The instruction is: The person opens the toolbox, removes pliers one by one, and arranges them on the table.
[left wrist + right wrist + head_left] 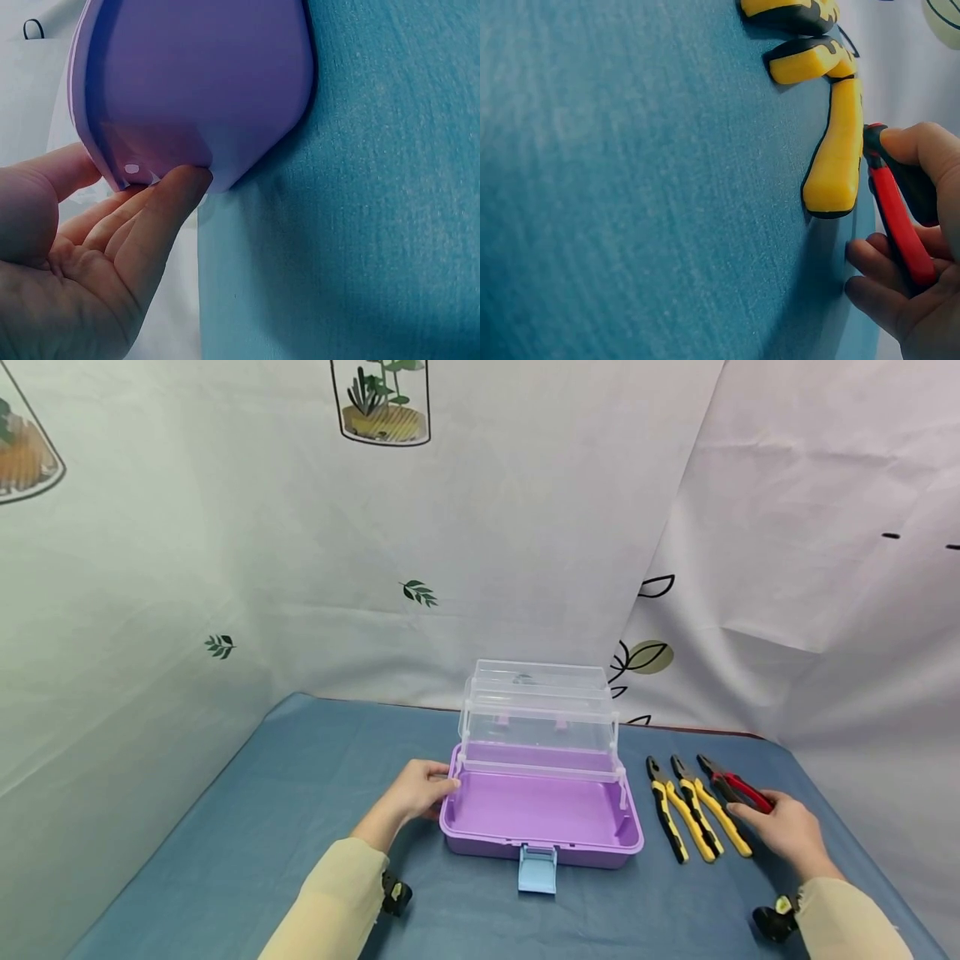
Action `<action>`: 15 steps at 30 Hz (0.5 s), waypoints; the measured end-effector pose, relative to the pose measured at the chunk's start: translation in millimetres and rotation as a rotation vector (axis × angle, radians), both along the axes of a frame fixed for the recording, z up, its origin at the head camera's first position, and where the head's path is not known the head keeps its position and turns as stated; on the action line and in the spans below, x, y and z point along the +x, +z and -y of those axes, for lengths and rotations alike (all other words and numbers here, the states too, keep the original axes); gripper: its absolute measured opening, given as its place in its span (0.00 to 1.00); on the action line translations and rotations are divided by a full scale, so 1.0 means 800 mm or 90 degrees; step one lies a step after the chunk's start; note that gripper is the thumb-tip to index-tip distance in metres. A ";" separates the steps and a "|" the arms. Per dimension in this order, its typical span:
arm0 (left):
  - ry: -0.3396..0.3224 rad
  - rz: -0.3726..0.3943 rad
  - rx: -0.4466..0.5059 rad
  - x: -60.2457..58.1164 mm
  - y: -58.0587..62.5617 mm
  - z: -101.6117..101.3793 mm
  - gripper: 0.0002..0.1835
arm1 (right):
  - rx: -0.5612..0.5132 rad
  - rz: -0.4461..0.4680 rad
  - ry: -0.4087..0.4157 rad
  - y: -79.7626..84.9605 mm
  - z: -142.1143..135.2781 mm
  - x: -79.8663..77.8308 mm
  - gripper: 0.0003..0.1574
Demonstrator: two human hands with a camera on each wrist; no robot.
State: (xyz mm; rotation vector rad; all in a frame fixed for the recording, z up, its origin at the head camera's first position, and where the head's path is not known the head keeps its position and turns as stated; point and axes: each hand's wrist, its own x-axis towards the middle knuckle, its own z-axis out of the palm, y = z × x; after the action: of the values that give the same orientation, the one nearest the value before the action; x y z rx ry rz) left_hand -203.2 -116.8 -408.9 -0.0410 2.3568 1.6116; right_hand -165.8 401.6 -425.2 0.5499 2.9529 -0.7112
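Observation:
A purple plastic box (536, 810) stands on the blue cloth with its clear lid (536, 697) raised at the back. My left hand (415, 791) grips the box's left wall, thumb over the rim; in the left wrist view its fingers (184, 184) press the outer side. At the right, my right hand (797, 837) holds red-and-black pliers (752, 794) by the handles, jaws pointing away. Thumb on the black handle, fingers below the red one (901, 225), as the right wrist view shows. Two yellow-and-black pliers (667, 810) (705, 814) lie between box and right hand.
A light blue latch (537, 870) hangs from the box's front. Blue cloth (300, 827) covers the table, and pale printed curtains (337, 552) rise behind and at both sides. Small black devices (396, 894) sit at both wrists.

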 end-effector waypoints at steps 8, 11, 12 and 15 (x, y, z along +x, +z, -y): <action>0.000 -0.002 -0.010 -0.002 0.001 0.000 0.22 | 0.005 0.019 0.005 0.001 0.001 -0.005 0.65; -0.002 -0.001 -0.013 -0.001 0.001 0.000 0.22 | 0.009 0.037 0.003 0.000 0.000 -0.004 0.68; -0.002 -0.001 -0.014 -0.001 0.001 0.000 0.22 | 0.010 0.041 0.001 -0.001 -0.001 -0.003 0.69; -0.001 0.000 -0.015 0.000 0.001 0.001 0.22 | 0.008 0.049 -0.007 -0.002 -0.002 -0.002 0.71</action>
State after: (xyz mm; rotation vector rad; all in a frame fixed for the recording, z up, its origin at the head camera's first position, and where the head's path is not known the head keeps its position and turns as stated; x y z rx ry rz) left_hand -203.0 -117.2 -407.8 -0.0447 2.3754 1.5834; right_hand -167.7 402.9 -426.6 0.5811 2.8869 -0.6580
